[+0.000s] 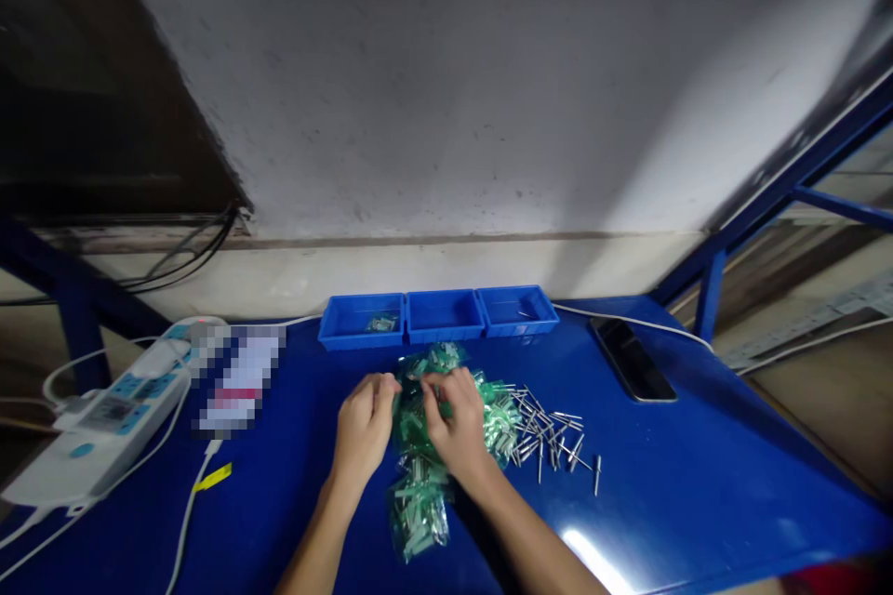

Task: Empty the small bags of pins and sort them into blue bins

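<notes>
My left hand is closed in a pinch at the left edge of a pile of small green plastic bags. Facing it over the pile, my right hand also pinches, thumb against fingers. What lies between the fingertips of either hand is too small or hidden to make out. The clear green bags hold small pale and metallic pieces. Right of the pile, loose silver blind rivets are scattered, one apart from the others.
Three joined blue bins stand at the back; the left one holds a small bag. A black phone lies to the right. On the left are a white power strip, cables and a blurred-out device.
</notes>
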Demonstrator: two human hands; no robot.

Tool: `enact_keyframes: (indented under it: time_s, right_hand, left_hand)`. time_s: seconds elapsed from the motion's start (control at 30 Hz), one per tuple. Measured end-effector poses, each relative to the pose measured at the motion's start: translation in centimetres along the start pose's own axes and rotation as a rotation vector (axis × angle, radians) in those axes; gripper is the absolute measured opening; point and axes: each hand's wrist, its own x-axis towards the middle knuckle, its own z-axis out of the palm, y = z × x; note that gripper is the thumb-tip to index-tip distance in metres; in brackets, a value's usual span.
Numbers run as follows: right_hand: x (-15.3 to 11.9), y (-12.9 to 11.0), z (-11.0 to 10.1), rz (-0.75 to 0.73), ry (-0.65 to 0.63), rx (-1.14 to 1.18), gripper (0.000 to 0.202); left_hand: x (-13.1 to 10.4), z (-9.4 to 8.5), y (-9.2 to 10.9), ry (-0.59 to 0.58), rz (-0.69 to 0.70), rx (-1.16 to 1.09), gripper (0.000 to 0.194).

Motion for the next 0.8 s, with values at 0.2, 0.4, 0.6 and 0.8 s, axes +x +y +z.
enact_keyframes:
  time_s: [0.2, 0.4, 0.6, 0.8]
  right_hand:
    - [-0.3, 0.0, 0.3, -0.089, -0.081, 0.038, 0.012]
    - [-0.1, -0.6, 0.1, -0.012, -0.109, 0.077, 0.014]
    - [0.5, -1.0, -0.6, 0.313, -0.141, 0.105, 0.018]
    - [1.0, -1.1, -0.8, 0.395, -0.123, 0.17, 0.017]
  left_hand:
    - [-0.5, 0.9, 0.4, -0.086, -0.063, -0.435, 0.043]
    - [-0.1, 0.7, -0.5, 0.01, 0.041, -0.364, 0.022]
    - [-0.3, 0.5, -0.1, 0.146, 0.421, -0.05, 0.013]
    - [-0.3, 0.7, 0.3, 0.209, 0.574, 0.038, 0.012]
